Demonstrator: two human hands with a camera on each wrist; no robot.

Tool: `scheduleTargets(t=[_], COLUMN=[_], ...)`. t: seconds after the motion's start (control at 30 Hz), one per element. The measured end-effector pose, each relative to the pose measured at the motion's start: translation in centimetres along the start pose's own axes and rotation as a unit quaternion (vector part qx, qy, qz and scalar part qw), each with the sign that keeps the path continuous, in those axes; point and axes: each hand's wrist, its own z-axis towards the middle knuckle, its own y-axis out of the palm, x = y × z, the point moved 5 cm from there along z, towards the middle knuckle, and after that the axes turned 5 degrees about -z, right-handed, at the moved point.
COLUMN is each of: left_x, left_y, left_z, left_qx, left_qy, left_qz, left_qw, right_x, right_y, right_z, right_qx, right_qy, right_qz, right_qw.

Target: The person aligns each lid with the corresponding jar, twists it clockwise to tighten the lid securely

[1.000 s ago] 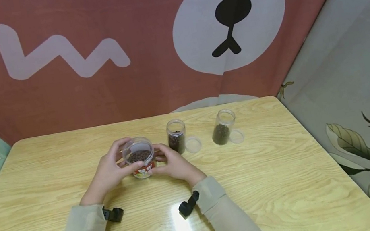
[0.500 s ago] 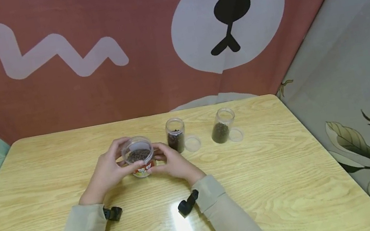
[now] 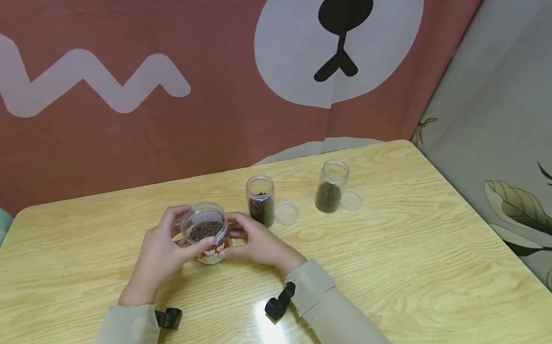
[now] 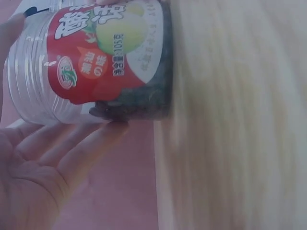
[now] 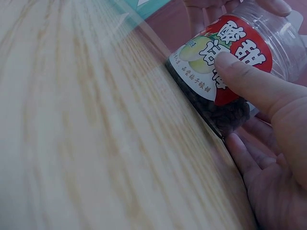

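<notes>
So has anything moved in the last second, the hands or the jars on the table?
Nothing has visibly changed. Both hands, left hand and right hand, still grip the clear plastic jar with the red label on the pale wooden table. The two small clear jars of dark bits and their clear lids stay put.

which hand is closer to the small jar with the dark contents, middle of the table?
Right. The right hand grips the labelled jar just left of the small jar; the left hand is on the labelled jar's far side.
</notes>
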Motion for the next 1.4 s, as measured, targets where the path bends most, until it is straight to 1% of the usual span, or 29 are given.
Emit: scheduleTargets(t=[0.1, 0.3, 0.43, 0.57, 0.67, 0.8, 0.87, 0.93, 1.0, 1.03, 1.1, 1.2, 1.23, 1.3, 1.4], left_x=[0.1, 0.2, 0.3, 0.7, 1.1, 1.4, 1.6, 1.8, 2.1, 2.3, 2.7, 3.2, 3.3, 3.4, 3.6], left_y=[0.1, 0.1, 0.1, 0.1, 0.0, 0.0, 0.0, 0.1, 0.2, 0.3, 0.4, 0.5, 0.5, 0.7, 0.8], left_z=[0.0, -0.1, -0.1, -0.1, 0.0, -0.1, 0.0, 0.1, 0.2, 0.2, 0.3, 0.4, 0.5, 0.5, 0.7], left_qx=[0.004, 0.006, 0.002, 0.003, 0.005, -0.003, -0.014, -0.025, -0.029, -0.030, -0.027, -0.020, -0.020, -0.017, -0.010], left_qy=[0.000, -0.014, -0.021, -0.010, 0.002, -0.002, -0.002, 0.013, 0.039, 0.054, 0.083, 0.118, 0.126, 0.140, 0.148], left_qz=[0.002, 0.019, 0.033, 0.053, 0.072, 0.093, 0.104, 0.115, 0.127, 0.132, 0.141, 0.151, 0.153, 0.157, 0.161], left_qw=[1.0000, 0.9997, 0.9992, 0.9986, 0.9974, 0.9956, 0.9945, 0.9929, 0.9907, 0.9894, 0.9861, 0.9813, 0.9799, 0.9775, 0.9756], right_x=[0.0, 0.1, 0.2, 0.1, 0.1, 0.2, 0.0, -1.1, -2.1, -2.2, -2.0, -0.5, -0.1, -0.1, -0.2], right_y=[0.0, 0.0, -0.1, -0.1, -0.1, 0.0, 0.1, -0.1, -0.3, -0.4, -0.4, -0.1, 0.0, 0.0, -0.1], right_z=[0.0, 0.0, 0.1, 0.1, 0.1, 0.2, 0.2, -0.1, -0.5, -0.6, -0.6, -0.1, 0.1, 0.0, -0.1], right_qx=[-0.001, 0.000, 0.000, 0.001, 0.001, -0.002, -0.006, -0.011, -0.014, -0.016, -0.016, -0.012, -0.012, -0.010, -0.009], right_qy=[0.006, 0.017, 0.012, 0.002, 0.003, 0.010, 0.011, 0.008, 0.004, 0.001, -0.005, -0.009, -0.009, -0.009, -0.011], right_qz=[0.000, 0.002, -0.004, -0.004, -0.003, -0.002, -0.002, -0.001, -0.001, -0.002, -0.004, -0.009, -0.011, -0.013, -0.013], right_qw=[1.000, 1.000, 1.000, 1.000, 1.000, 1.000, 1.000, 1.000, 1.000, 1.000, 1.000, 1.000, 1.000, 1.000, 1.000])
